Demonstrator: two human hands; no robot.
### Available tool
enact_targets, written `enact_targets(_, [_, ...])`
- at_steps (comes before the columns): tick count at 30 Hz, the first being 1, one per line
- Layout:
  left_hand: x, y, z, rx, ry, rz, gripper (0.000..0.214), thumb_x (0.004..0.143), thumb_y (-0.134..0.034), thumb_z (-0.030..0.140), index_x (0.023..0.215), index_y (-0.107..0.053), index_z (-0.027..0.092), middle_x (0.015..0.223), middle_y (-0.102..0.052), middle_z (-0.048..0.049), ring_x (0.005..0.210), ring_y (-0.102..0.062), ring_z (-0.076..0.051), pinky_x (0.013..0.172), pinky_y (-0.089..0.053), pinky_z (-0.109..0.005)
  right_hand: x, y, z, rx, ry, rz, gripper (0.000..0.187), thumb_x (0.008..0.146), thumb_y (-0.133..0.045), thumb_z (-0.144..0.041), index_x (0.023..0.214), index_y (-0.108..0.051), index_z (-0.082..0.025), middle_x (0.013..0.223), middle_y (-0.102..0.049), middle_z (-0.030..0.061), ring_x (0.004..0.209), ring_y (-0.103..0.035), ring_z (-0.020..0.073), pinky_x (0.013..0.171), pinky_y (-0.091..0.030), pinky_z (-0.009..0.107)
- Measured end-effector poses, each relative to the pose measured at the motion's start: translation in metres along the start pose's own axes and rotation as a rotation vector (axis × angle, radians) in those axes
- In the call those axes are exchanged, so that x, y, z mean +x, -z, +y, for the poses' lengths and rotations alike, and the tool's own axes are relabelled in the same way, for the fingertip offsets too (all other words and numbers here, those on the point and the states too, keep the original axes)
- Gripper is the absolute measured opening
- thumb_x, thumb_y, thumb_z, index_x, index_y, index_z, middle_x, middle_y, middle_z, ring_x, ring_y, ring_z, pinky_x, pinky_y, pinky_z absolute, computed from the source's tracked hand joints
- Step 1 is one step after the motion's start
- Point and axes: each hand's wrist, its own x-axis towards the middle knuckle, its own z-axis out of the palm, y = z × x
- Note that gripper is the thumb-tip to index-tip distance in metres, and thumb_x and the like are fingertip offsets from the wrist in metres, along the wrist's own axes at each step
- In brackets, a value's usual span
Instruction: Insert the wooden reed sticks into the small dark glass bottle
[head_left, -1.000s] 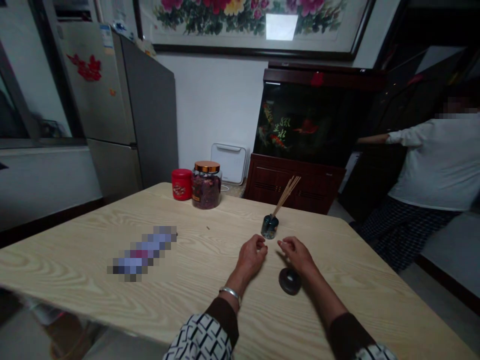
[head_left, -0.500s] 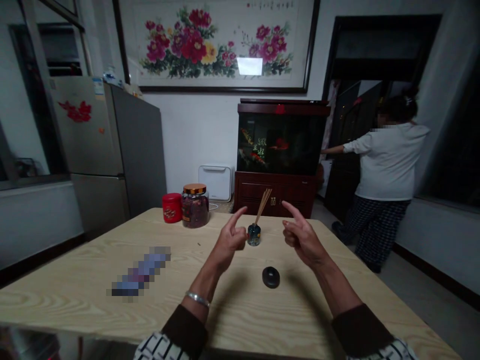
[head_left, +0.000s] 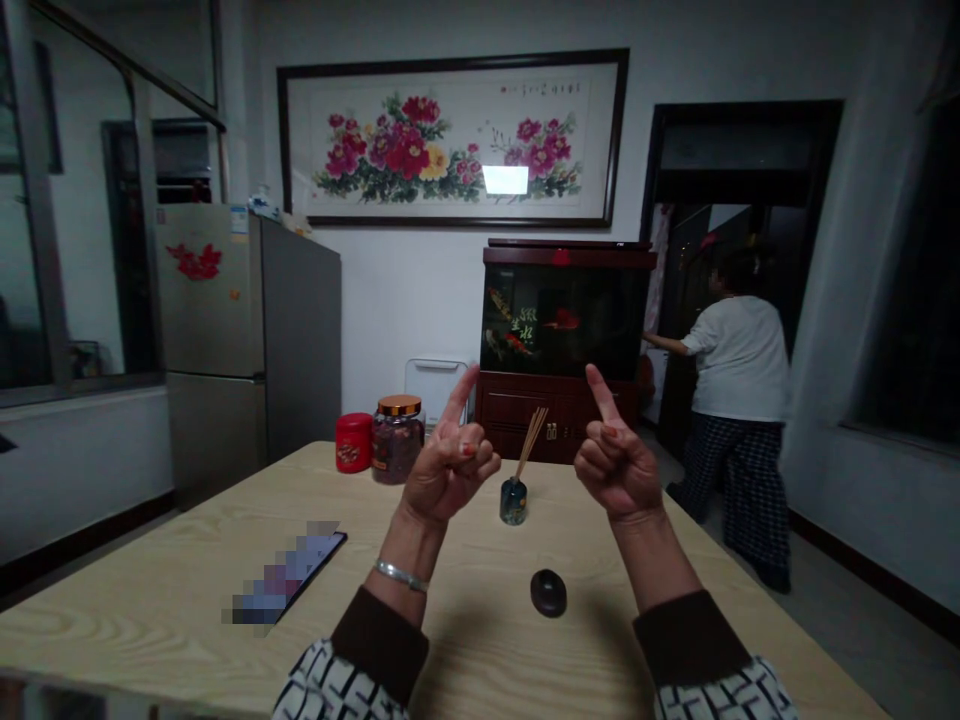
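The left hand [head_left: 446, 470] and the right hand [head_left: 619, 470] are raised clear of the bench [head_left: 127, 600], well apart and empty, each with the index finger up and the other fingers curled. Both have risen from their low, curled position just above the bench top. Neither touches anything.

A glass bottle [head_left: 513, 501] holding wooden reeds [head_left: 531, 443] stands upright toward the far edge of the bench, between the hands and just beyond them. A dark oval object [head_left: 548, 592] lies nearer the middle of the bench, below the hands and touching neither. Left of the bottle, by the far edge, a red tin [head_left: 354, 442] sits just beside a glass jar [head_left: 397, 440] with a copper lid. A flat item [head_left: 285, 575] lies toward the left edge, too blurred to identify. Past the bench, a person [head_left: 739, 400] in a white top reaches toward a doorway beside a fish tank [head_left: 562, 320].
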Motion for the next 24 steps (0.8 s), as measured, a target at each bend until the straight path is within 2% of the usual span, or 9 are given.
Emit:
enact_targets(4, [-0.021, 0.021, -0.025, -0.089, 0.043, 0.031, 0.098, 0.068, -0.067, 0.008, 0.153, -0.023, 0.030, 0.053, -0.028, 0.0127, 0.046, -0.011, -0.006, 0.047, -0.018, -0.020, -0.022, 0.018, 0.024, 0.136, -0.045, 0.008, 0.092, 0.075, -0.063, -0.013, 0.154, -0.021, -0.035, 0.054, -0.021, -0.0149, 0.041, -0.001, 0.0057, 0.036, -0.007, 0.017])
enact_targets(7, [-0.025, 0.029, -0.033, -0.116, 0.055, 0.048, 0.098, 0.068, -0.067, 0.008, 0.153, -0.024, 0.030, 0.052, -0.027, 0.0126, 0.046, -0.012, -0.006, 0.047, -0.018, -0.021, -0.027, 0.025, 0.029, 0.155, -0.053, 0.021, 0.094, 0.073, -0.063, -0.013, 0.154, -0.020, -0.035, 0.054, -0.020, -0.0151, 0.041, 0.000, 0.0053, 0.036, -0.004, 0.017])
enact_targets(13, [-0.024, 0.037, -0.041, -0.135, 0.068, 0.076, 0.099, 0.067, -0.069, 0.007, 0.153, -0.026, 0.031, 0.053, -0.028, 0.0124, 0.045, -0.016, -0.006, 0.047, -0.018, -0.021, -0.028, 0.033, 0.033, 0.140, -0.080, 0.056, 0.088, 0.073, -0.063, -0.013, 0.152, -0.028, -0.034, 0.054, -0.019, -0.0148, 0.041, 0.001, 0.0053, 0.036, -0.002, 0.018])
enact_targets(16, [-0.027, 0.048, -0.049, -0.125, 0.097, 0.113, 0.091, 0.069, -0.069, 0.009, 0.150, -0.032, 0.028, 0.054, -0.031, 0.0120, 0.045, -0.021, -0.005, 0.048, -0.022, -0.020, -0.030, 0.044, 0.040, 0.119, -0.106, 0.097, 0.081, 0.075, -0.065, -0.017, 0.149, -0.035, -0.033, 0.054, -0.022, -0.0144, 0.042, -0.001, 0.0056, 0.037, -0.005, 0.018])
enact_targets(18, [-0.029, 0.063, -0.058, -0.078, 0.128, 0.183, 0.079, 0.073, -0.069, 0.013, 0.146, -0.041, 0.024, 0.057, -0.038, 0.0102, 0.047, -0.031, -0.005, 0.052, -0.029, -0.020, -0.032, 0.059, 0.050, 0.086, -0.138, 0.167, 0.070, 0.078, -0.067, -0.024, 0.144, -0.044, -0.030, 0.054, -0.025, -0.0134, 0.042, -0.007, 0.0054, 0.037, -0.010, 0.016])
enact_targets(20, [-0.031, 0.085, -0.074, 0.037, 0.184, 0.308, 0.065, 0.076, -0.070, 0.020, 0.138, -0.050, 0.020, 0.068, -0.052, 0.0048, 0.058, -0.046, -0.007, 0.060, -0.037, -0.022, -0.033, 0.080, 0.065, -0.003, -0.211, 0.279, 0.053, 0.080, -0.068, -0.032, 0.131, -0.057, -0.026, 0.056, -0.033, -0.0112, 0.042, -0.019, 0.0046, 0.039, -0.016, 0.016])
enact_targets(22, [-0.031, 0.113, -0.097, 0.236, 0.285, 0.462, 0.057, 0.075, -0.072, 0.025, 0.129, -0.056, 0.018, 0.092, -0.063, -0.0042, 0.079, -0.059, -0.013, 0.070, -0.042, -0.025, -0.034, 0.105, 0.085, -0.194, -0.332, 0.426, 0.039, 0.078, -0.071, -0.037, 0.115, -0.066, -0.023, 0.063, -0.048, -0.0066, 0.048, -0.038, 0.0049, 0.043, -0.026, 0.016])
enact_targets(24, [-0.031, 0.143, -0.126, 0.475, 0.402, 0.593, 0.058, 0.072, -0.074, 0.028, 0.126, -0.057, 0.018, 0.114, -0.062, -0.0109, 0.100, -0.061, -0.020, 0.080, -0.045, -0.030, -0.033, 0.131, 0.109, -0.461, -0.461, 0.567, 0.037, 0.075, -0.073, -0.041, 0.107, -0.068, -0.023, 0.084, -0.064, 0.0008, 0.070, -0.059, 0.0109, 0.054, -0.039, 0.020])
